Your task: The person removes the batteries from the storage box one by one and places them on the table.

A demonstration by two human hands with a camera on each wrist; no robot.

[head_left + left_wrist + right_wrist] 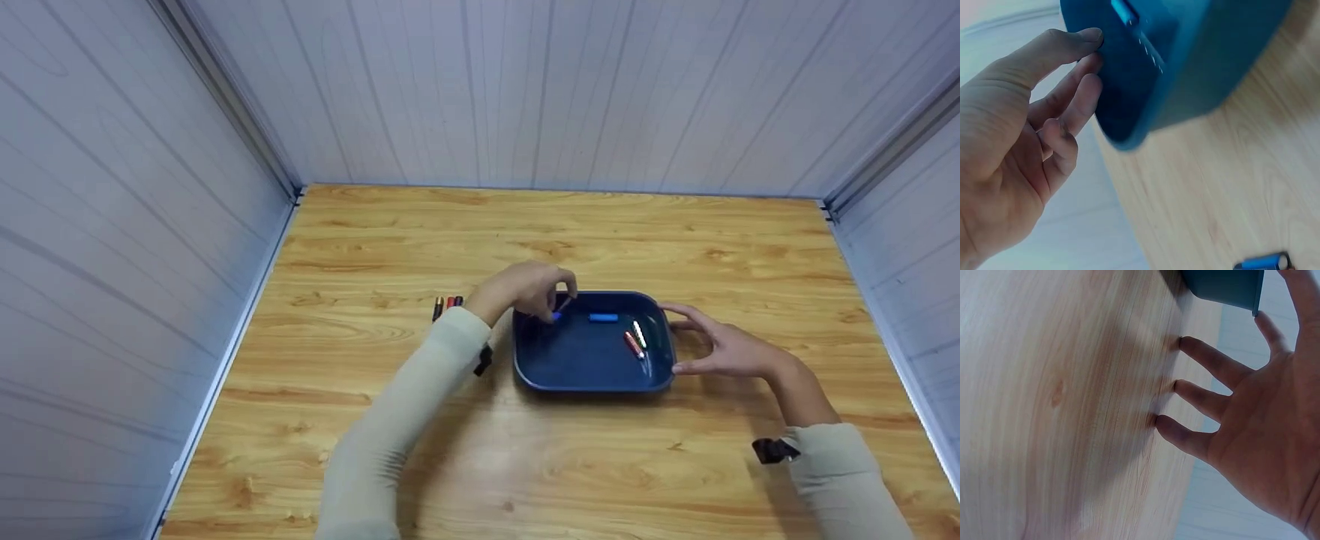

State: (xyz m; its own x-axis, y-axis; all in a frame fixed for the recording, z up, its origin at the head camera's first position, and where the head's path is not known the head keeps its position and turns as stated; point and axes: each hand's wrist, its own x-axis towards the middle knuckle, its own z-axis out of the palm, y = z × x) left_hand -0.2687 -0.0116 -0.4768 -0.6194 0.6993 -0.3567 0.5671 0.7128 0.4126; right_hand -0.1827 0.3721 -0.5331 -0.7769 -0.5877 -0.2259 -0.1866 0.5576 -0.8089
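Observation:
A deep blue rectangular tray [592, 379] stands on the table. My left hand [531, 289] is over its back left corner, thumb and fingers pinching what looks like a blue battery [556, 316]; the fingers mostly hide it. In the left wrist view the left hand [1022, 129] shows its thumb and forefinger tips close together by the tray wall [1202, 84]. Inside the tray lie a blue battery [603, 318], a red battery [630, 343] and a pale battery [640, 334]. My right hand [731, 351] spreads its fingers against the tray's right side; several fingertips rest on the table [1072, 410].
Left of the tray, several batteries stand or lie in a group, partly hidden by the left forearm; a black one with a gold top [438, 307] and a red one [451, 301] show. Pale panel walls [495, 97] enclose the table at the back and sides.

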